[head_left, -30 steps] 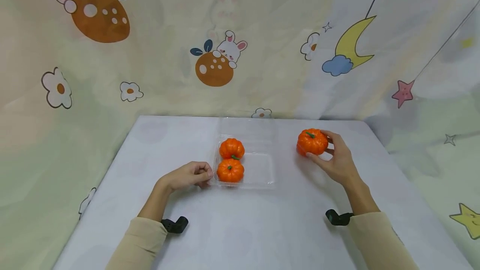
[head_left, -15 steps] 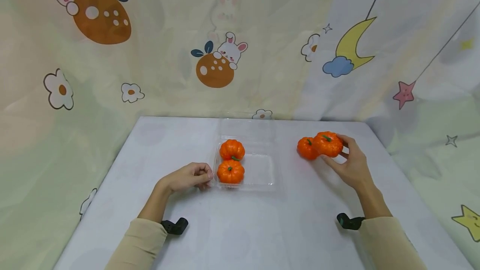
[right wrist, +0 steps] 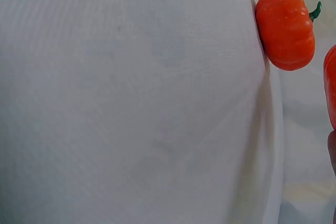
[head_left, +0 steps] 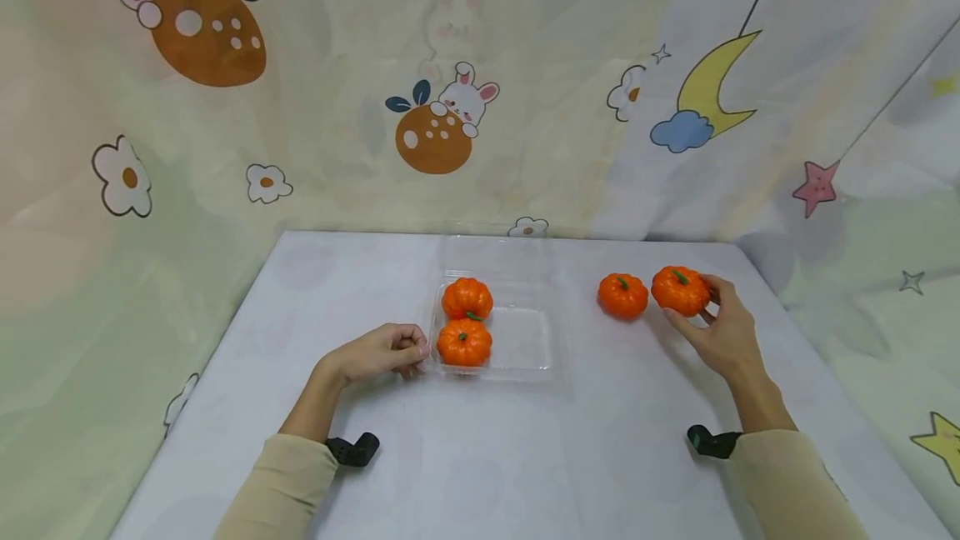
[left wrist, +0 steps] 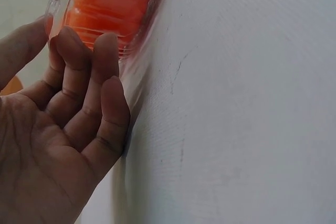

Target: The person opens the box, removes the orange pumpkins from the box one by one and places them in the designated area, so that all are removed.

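Note:
My right hand grips a small orange toy pumpkin by its right side, lifted off the table. Just left of it, another toy pumpkin sits on the table, also visible in the right wrist view as an orange pumpkin with a green stem. A clear plastic box lies with its lid folded back. In its left half, one pumpkin stands behind another pumpkin. My left hand pinches the box's left rim between thumb and fingers, the other fingers curled.
The white table ends at a back edge against a hanging cloth printed with cartoon figures. Black wrist cameras stick out from both sleeves, one left camera and one right camera.
My right hand has moved to the right with its pumpkin, away from the one on the table, which now shows fully with a gap between them. My left hand stays at the box.

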Demonstrator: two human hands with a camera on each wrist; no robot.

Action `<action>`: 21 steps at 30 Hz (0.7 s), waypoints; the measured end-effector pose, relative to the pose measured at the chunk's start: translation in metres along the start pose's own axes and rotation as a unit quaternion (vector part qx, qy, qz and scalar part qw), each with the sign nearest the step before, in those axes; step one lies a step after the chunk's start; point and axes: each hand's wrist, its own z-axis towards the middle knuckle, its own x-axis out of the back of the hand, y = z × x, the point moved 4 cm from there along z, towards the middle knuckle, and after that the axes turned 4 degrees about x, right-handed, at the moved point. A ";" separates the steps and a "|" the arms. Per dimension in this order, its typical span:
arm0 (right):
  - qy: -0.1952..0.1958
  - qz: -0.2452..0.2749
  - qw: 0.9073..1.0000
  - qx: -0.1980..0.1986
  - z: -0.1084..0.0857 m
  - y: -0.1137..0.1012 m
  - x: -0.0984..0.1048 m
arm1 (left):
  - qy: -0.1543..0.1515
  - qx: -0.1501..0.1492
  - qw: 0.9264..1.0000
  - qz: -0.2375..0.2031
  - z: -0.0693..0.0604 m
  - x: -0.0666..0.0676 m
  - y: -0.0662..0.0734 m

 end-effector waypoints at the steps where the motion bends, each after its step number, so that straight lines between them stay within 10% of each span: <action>1: -0.001 0.000 1.000 -0.003 0.000 0.002 0.000 | 0.000 0.001 1.000 0.000 0.000 0.000 0.000; 21: -0.051 -0.015 0.998 -0.028 -0.009 0.021 -0.005 | -0.005 0.001 1.000 -0.005 -0.001 0.001 0.000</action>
